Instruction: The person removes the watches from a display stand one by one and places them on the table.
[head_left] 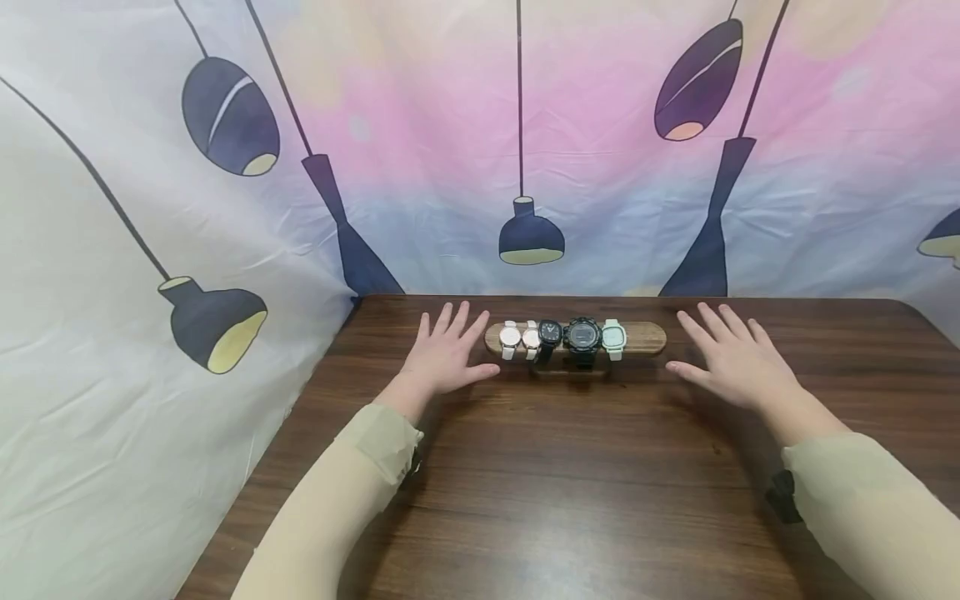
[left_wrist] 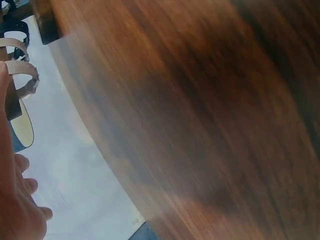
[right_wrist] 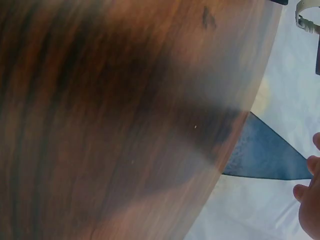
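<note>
A wooden watch stand (head_left: 643, 338) with rounded ends stands near the back of the table. Around its bar sit several watches: two with pale straps at the left, a black square-faced watch (head_left: 550, 332), a chunky black watch (head_left: 582, 335) and a mint-green watch (head_left: 613, 337). My left hand (head_left: 444, 352) is spread beside the stand's left end, thumb pointing towards it. On the other side, my right hand (head_left: 738, 358) has its fingers spread, a little apart from the right end. Neither hand holds anything. In the left wrist view, a pale watch strap (left_wrist: 25, 70) loops below the bar.
The dark wood-grain table (head_left: 525, 483) runs up to a hanging cloth (head_left: 450, 125) printed with lamps, which stands close behind the back edge and along the left side. Dark wrist cameras (head_left: 784, 497) sit under the sleeves.
</note>
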